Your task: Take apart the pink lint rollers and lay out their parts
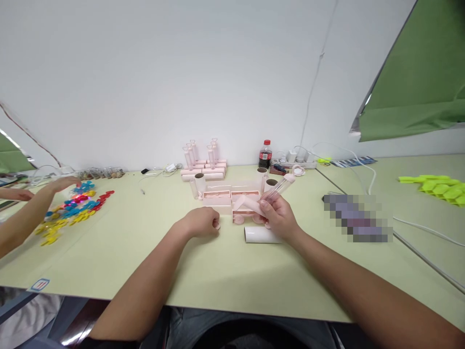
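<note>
My right hand (278,213) is closed around a clear tube (278,188) with a pale pink cap and a ring-shaped top, tilted up to the right. A pale pink strip (249,203) juts out left of that hand; whether the hand grips it too I cannot tell. My left hand (201,222) is closed near the tabletop, its fingertips pinching a small pale pink round piece (217,226). Between and beyond the hands stand open pink boxes (245,195), with pink discs (239,219) along the nearest one. Below my right hand lies a white cardboard tube (261,235).
Capped pink tubes (188,157) stand on pink boxes by the wall. A cola bottle (265,154) is beside a power strip (307,165). At left, a co-worker's hand (65,183) touches colourful plastic pieces (82,206). Yellow-green honeycomb pieces (443,189) lie at right.
</note>
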The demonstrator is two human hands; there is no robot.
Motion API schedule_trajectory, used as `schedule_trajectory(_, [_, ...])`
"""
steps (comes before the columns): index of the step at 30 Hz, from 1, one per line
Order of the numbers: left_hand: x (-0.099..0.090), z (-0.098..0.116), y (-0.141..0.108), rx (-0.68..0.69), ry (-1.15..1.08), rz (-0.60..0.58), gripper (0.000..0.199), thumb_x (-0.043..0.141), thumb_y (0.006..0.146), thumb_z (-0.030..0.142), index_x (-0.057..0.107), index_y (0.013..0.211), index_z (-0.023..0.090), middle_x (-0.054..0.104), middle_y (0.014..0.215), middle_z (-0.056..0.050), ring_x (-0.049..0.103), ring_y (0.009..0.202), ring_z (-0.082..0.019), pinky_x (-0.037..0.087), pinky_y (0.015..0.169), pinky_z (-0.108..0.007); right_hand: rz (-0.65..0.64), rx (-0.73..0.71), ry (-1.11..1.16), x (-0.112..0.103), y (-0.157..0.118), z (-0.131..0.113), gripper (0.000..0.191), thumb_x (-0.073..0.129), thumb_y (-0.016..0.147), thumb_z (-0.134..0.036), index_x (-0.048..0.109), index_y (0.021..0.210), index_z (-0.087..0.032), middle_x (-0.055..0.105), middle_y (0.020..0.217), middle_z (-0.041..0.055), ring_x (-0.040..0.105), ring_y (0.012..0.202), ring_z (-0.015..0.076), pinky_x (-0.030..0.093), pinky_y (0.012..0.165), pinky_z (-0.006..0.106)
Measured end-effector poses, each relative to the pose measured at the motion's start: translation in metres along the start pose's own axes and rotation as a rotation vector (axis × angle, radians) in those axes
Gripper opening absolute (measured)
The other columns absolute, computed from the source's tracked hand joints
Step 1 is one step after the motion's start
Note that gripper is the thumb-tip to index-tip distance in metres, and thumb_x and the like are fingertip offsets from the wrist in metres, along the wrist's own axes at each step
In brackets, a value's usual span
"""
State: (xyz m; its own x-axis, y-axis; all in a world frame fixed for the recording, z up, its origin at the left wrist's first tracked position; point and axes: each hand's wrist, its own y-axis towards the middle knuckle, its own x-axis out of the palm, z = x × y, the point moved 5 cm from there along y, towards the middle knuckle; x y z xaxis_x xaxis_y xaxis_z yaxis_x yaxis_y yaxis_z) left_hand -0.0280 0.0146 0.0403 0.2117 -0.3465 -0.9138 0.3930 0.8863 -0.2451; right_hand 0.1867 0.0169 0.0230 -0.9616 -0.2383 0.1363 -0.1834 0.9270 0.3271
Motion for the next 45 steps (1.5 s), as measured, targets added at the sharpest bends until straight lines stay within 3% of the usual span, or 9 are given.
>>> schedule_trajectory(4, [-0.006,0.019,-0.002,0.099,-0.077,0.107,0.02,0.059,0.075,0.039,0.058,0.071,0.02,0.064,0.075,-0.002,0.053,0.065,-0.017,0.031,0.055,-0.027,0.042,-0.009,0.002,-0.001,-0.001,-0.003,0.042,0.065,0.078,-0.058,0.044,0.086,-0.024,0.041,0.057,-0.0078,0.037,0.042,0.0082,0.024,0.034,0.02])
schedule_trajectory(8, [0.007,0.047,-0.002,0.275,-0.237,0.082,0.028,0.057,0.08,0.045,0.058,0.072,0.019,0.06,0.069,0.001,0.05,0.063,-0.014,0.03,0.056,-0.026,0.077,-0.051,0.006,-0.001,-0.001,-0.007,0.042,0.066,0.078,-0.059,0.045,0.086,-0.023,0.042,0.058,-0.0079,0.036,0.041,0.0073,0.026,0.033,0.02])
schedule_trajectory(16, [0.048,0.049,0.016,0.043,-0.512,0.048,0.036,0.065,0.071,0.05,0.05,0.061,0.019,0.046,0.055,0.005,0.04,0.052,-0.011,0.026,0.05,-0.025,0.149,-0.107,-0.028,-0.003,-0.003,-0.014,0.043,0.065,0.078,-0.061,0.045,0.086,-0.023,0.048,0.057,-0.0073,0.039,0.038,0.0071,0.031,0.034,0.019])
schedule_trajectory(22, [0.019,0.04,0.013,0.133,-0.871,0.149,0.032,0.068,0.069,0.041,0.048,0.059,0.018,0.038,0.056,0.006,0.033,0.051,-0.008,0.024,0.051,-0.024,0.149,-0.1,-0.005,-0.011,-0.002,-0.017,0.043,0.06,0.08,-0.064,0.047,0.082,-0.023,0.056,0.054,-0.0043,0.05,0.041,0.0115,0.038,0.035,0.022])
schedule_trajectory(27, [-0.023,0.017,0.003,0.14,-0.966,0.488,0.026,0.062,0.07,0.034,0.046,0.057,0.017,0.041,0.059,0.004,0.038,0.057,-0.009,0.03,0.055,-0.023,-0.013,-0.069,0.017,-0.014,-0.001,-0.013,0.044,0.057,0.081,-0.065,0.05,0.074,-0.022,0.064,0.058,0.0012,0.053,0.039,0.0144,0.033,0.03,0.023])
schedule_trajectory(30, [-0.032,0.001,0.005,0.082,-1.012,0.616,0.022,0.056,0.069,0.033,0.047,0.057,0.017,0.041,0.058,0.004,0.037,0.058,-0.01,0.03,0.054,-0.023,-0.169,-0.14,-0.117,-0.007,-0.006,-0.015,0.041,0.059,0.082,-0.06,0.055,0.074,-0.02,0.072,0.081,0.0082,0.064,0.057,0.0192,0.049,0.046,0.03])
schedule_trajectory(35, [-0.035,-0.014,0.012,0.075,-1.001,0.688,0.02,0.054,0.067,0.032,0.045,0.056,0.018,0.043,0.061,0.003,0.038,0.058,-0.01,0.03,0.052,-0.023,-0.452,-0.412,-0.484,0.016,-0.021,-0.022,0.032,0.052,0.089,-0.048,0.064,0.097,-0.019,0.07,0.108,0.0136,0.065,0.103,0.0291,0.05,0.089,0.045])
schedule_trajectory(39, [-0.035,-0.02,0.015,0.068,-0.92,0.739,0.019,0.052,0.068,0.031,0.044,0.055,0.018,0.045,0.064,0.002,0.038,0.057,-0.01,0.031,0.051,-0.024,-0.526,-0.494,-0.623,0.029,-0.026,-0.019,0.039,0.048,0.091,-0.048,0.063,0.11,-0.018,0.069,0.107,0.0146,0.063,0.107,0.0294,0.05,0.091,0.046])
schedule_trajectory(45, [-0.032,-0.028,0.02,0.041,-0.858,0.758,0.019,0.051,0.069,0.03,0.044,0.055,0.018,0.043,0.063,0.003,0.039,0.057,-0.01,0.032,0.051,-0.023,-0.537,-0.526,-0.702,0.034,-0.027,-0.017,0.04,0.044,0.093,-0.049,0.065,0.105,-0.018,0.071,0.1,0.0136,0.066,0.098,0.0278,0.052,0.083,0.041])
